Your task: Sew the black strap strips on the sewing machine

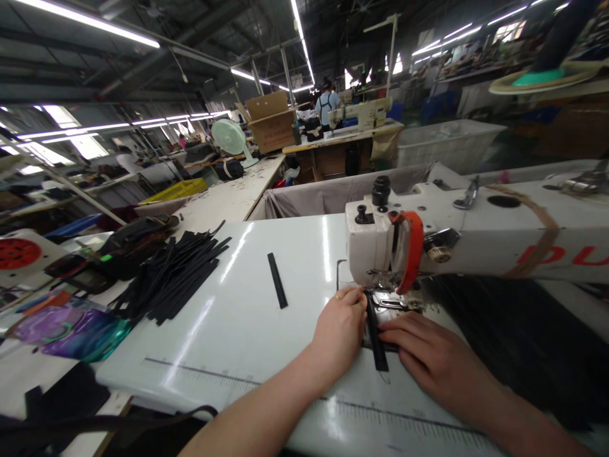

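A narrow black strip (378, 346) lies under the needle area of a white sewing machine (480, 228), its near end pointing toward me. My left hand (341, 324) is closed at the strip's far end, beside the presser foot, fingers bent together on it. Along the strip's right side, my right hand (428, 349) rests with fingers pressed together and fingertips touching its edge. Another black strip (277, 280) lies alone on the pale tabletop (228, 336), left of the machine. Farther left is a pile of black strips (183, 276).
Dark fabric (523, 343) lies right of my right hand, under the machine arm. A purple and teal pouch (71, 330) is at the left. Beyond stand a green fan (231, 138), a cardboard box (272, 124) and a person (327, 106) at another bench.
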Demonstrator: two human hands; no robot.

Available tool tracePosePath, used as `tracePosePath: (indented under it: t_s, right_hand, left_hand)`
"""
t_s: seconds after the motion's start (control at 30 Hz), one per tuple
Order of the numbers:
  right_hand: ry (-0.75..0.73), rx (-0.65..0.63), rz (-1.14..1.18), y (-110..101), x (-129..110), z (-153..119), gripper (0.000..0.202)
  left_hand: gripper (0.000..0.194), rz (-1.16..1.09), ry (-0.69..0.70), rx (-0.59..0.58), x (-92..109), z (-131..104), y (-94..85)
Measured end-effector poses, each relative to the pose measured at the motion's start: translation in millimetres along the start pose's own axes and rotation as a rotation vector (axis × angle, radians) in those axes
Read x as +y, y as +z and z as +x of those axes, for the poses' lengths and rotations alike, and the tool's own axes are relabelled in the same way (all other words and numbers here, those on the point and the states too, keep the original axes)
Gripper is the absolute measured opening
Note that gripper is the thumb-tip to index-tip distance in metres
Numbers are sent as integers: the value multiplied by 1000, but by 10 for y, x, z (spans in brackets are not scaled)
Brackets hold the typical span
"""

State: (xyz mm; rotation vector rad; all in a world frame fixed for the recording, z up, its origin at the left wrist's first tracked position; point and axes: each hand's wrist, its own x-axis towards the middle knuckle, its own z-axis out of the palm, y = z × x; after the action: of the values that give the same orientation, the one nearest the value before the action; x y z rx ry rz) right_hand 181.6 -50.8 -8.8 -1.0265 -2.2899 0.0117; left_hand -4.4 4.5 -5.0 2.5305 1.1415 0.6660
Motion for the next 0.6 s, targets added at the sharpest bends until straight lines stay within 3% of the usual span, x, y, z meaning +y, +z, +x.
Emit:
tracePosePath:
  t_s: [0.23,0.6]
  right_hand:
    - [-42,-29,62,-41,-9,8,27]
    - [41,-33,-146,84,67,2,38]
  left_hand:
    - [17,-19,-17,-13,15,-11,-44]
    - [13,11,-18,-32,46,-8,-58]
